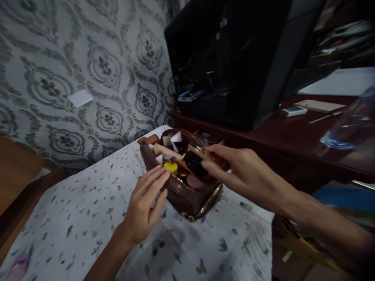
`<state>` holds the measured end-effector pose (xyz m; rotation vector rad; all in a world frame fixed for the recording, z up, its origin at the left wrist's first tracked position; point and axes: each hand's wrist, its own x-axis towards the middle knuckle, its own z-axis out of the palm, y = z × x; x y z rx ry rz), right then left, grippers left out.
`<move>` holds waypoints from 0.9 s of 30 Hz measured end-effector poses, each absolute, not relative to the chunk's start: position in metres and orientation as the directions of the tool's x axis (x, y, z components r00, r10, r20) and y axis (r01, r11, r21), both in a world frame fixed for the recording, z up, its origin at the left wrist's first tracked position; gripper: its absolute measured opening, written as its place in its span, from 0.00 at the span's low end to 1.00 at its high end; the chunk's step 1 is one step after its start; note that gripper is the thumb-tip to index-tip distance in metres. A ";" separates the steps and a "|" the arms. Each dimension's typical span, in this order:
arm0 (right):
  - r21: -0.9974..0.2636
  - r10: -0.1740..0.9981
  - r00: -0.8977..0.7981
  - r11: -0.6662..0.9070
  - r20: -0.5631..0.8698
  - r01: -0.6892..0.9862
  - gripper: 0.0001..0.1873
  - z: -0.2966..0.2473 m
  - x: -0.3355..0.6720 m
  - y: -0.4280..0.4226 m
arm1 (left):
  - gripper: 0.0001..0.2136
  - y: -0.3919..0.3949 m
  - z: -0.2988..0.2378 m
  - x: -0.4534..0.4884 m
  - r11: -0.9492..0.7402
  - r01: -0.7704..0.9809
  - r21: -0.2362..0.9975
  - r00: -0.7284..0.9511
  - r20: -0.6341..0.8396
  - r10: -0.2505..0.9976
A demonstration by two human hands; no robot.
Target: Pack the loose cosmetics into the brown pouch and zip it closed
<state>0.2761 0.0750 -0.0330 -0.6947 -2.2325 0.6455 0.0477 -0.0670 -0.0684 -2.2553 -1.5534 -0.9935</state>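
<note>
A brown zip cosmetics bag (186, 199) lies open on the patterned cloth, packed with small cosmetics. My right hand (237, 166) reaches in over its far right side, thumb and index finger closed on a glossy black item (193, 163) whose exact kind I cannot make out. At the near rim rests my left hand (148, 199), fingers stretched out and thumb apart, fingertips beside a yellow item (171, 168). A pale tube (167, 151) and a pinkish-white piece (176, 139) stick out among the contents. Lower contents are hidden.
The bag stands on a white printed cloth (96, 210). Behind it, a large black screen (222, 70) stands on a dark red desk (295, 128). A clear bottle (348, 128) and a small white device (293, 111) sit to the right. Patterned wallpaper (117, 58) covers the left wall.
</note>
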 end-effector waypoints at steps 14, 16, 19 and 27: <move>-0.630 0.578 -0.658 0.751 0.482 0.198 0.10 -0.048 0.285 0.094 | 0.31 -0.080 -0.063 0.040 -0.314 0.947 0.074 0.228 0.534 0.814; -0.621 0.565 -0.661 0.761 0.494 0.186 0.06 -0.050 0.283 0.094 | 0.34 -0.079 -0.066 0.037 -0.336 0.940 0.063 0.254 0.530 0.809; -0.597 0.509 -0.715 0.786 0.479 0.159 0.04 -0.050 0.279 0.095 | 0.33 -0.075 -0.076 0.038 -0.306 0.945 0.116 0.175 0.612 0.771; -0.657 0.538 -0.679 0.746 0.500 0.107 0.12 -0.051 0.271 0.098 | 0.33 -0.076 -0.074 0.044 -0.261 0.956 0.135 0.132 0.596 0.792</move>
